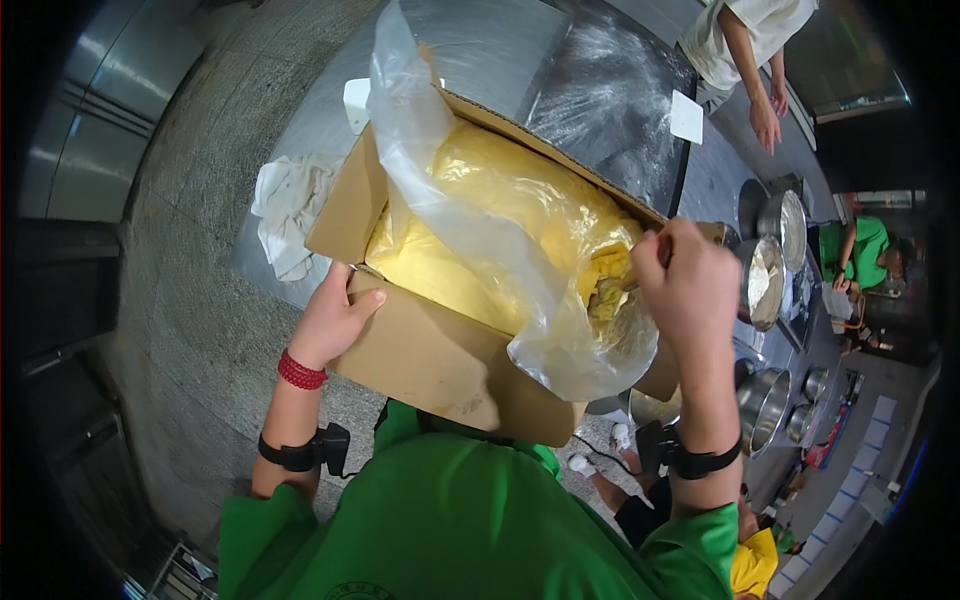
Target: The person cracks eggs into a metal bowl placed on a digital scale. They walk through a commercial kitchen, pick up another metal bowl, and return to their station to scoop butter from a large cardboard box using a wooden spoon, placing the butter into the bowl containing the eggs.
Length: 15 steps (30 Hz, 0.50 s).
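Note:
An open cardboard box (430, 355) stands in front of me, its flaps spread. In it lies a big smooth yellow block of fat-like stuff (440, 265), partly covered by a clear plastic bag (465, 225). At the block's right end the surface is dug up into a rough hollow (607, 285). My left hand (335, 320) grips the box's near left corner, thumb over the flap. Just right of the hollow is my right hand (688, 285), its fingers curled closed; what they hold, if anything, is hidden. A greyish patch shows in the hollow, too unclear to name.
The box is over a steel table (310, 130). A crumpled white cloth (290, 215) lies at its left edge, a flat white piece (687, 117) farther right. Metal bowls, one with white powder (765, 283), stand at right. A co-worker's hand (765, 120) is at the far right.

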Available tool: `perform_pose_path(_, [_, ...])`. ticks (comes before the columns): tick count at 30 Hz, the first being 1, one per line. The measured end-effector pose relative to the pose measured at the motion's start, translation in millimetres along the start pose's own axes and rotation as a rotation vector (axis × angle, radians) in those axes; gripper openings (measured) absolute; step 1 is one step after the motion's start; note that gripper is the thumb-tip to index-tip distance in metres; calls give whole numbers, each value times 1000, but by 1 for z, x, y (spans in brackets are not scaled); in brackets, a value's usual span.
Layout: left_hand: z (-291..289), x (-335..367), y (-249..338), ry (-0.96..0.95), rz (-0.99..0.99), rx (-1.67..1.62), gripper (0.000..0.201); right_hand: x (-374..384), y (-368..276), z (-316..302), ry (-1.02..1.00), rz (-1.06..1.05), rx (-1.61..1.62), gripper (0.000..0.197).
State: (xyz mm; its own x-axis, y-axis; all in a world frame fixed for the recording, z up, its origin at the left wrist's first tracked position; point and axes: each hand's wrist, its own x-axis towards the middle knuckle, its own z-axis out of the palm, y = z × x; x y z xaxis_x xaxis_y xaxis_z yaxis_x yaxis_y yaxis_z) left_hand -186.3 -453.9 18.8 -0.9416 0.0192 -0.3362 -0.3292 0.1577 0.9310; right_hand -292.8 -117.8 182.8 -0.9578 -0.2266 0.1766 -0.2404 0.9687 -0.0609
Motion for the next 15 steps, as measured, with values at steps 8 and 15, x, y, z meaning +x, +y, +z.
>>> perform_pose_path(8, [3, 0, 4, 19, 27, -1, 62, -1, 19, -45, -46, -135, -7, 23])
perform_pose_path(15, [5, -1, 7, -8, -23, -62, 64, 1, 36, -62, -160, -495, 84, 20])
